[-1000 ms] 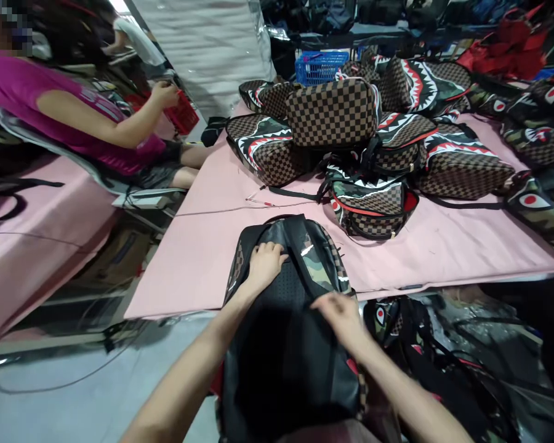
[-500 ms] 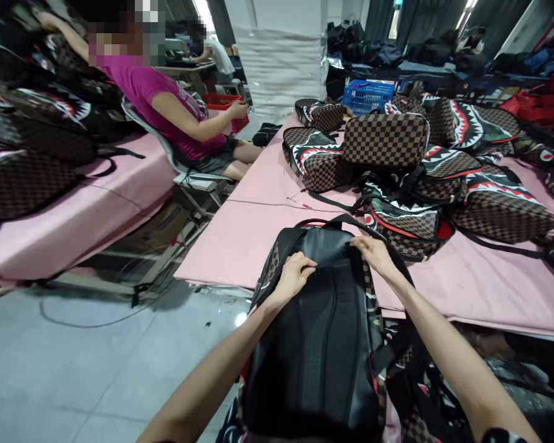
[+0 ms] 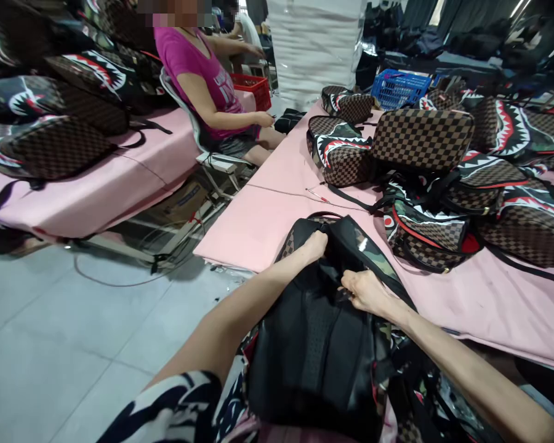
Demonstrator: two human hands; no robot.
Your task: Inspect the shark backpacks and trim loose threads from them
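A black-backed backpack (image 3: 295, 351) with checkered and camouflage sides leans upright against the pink table edge, its back panel towards me. Near its top, my left hand (image 3: 314, 247) is closed on the black material at the far edge of a dark gap. My right hand (image 3: 362, 290) is lower and to the right, fingers pinched on the near edge of that gap. Between the two hands the material gapes open; its inside is too dark to make out. Straps hang at the right side of the backpack.
Several checkered shark-mouth backpacks (image 3: 422, 140) are heaped on the pink table (image 3: 268, 212). A red-and-white thin tool (image 3: 321, 195) lies there too. To the left, a seated person in a magenta shirt (image 3: 203, 80) is by a red crate (image 3: 253, 89). A blue crate (image 3: 399, 88) stands behind.
My left hand has moved up to the far edge, my right hand down and inward. The backpack's top has been pulled apart into a gap. The view has turned left.
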